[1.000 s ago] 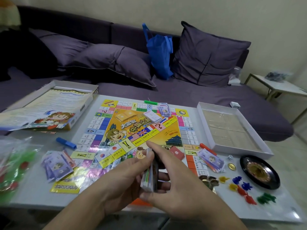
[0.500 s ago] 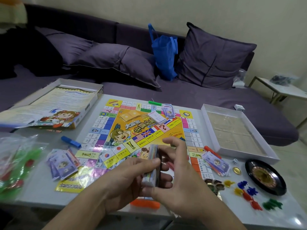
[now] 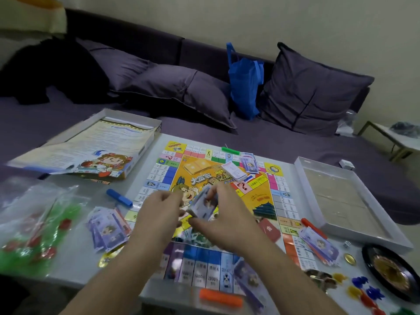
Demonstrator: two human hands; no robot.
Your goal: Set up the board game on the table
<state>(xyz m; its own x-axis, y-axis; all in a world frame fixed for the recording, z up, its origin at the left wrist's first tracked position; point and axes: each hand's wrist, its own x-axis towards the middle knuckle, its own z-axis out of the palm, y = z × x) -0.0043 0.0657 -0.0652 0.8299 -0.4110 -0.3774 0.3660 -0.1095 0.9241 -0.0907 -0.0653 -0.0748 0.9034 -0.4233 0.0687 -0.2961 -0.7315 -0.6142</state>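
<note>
The colourful game board (image 3: 200, 169) lies open on the white table (image 3: 75, 258). Above its middle my two hands hold a thick stack of play money (image 3: 203, 205). My right hand (image 3: 225, 221) grips the stack from below and the right, thumb under its near edge. My left hand (image 3: 163, 214) touches its left side with curled fingers. More play money lies at the board's left (image 3: 109, 228), right (image 3: 318, 244), far side (image 3: 250, 163) and near edge (image 3: 247, 276). A white card deck (image 3: 235, 170) sits on the board.
Box lid with rules sheet (image 3: 91, 148) at far left, white box tray (image 3: 350, 198) at right. Bag of green and red pieces (image 3: 34, 226) at left. Roulette wheel (image 3: 391, 267), coloured pawns (image 3: 363, 292), a die (image 3: 347, 244), blue (image 3: 119, 197), orange (image 3: 220, 297), green (image 3: 230, 150) holders. Sofa behind.
Both hands moved forward over the board's middle with the money stack, which has tipped from upright on edge to lying slanted. The camera tilted down and closer.
</note>
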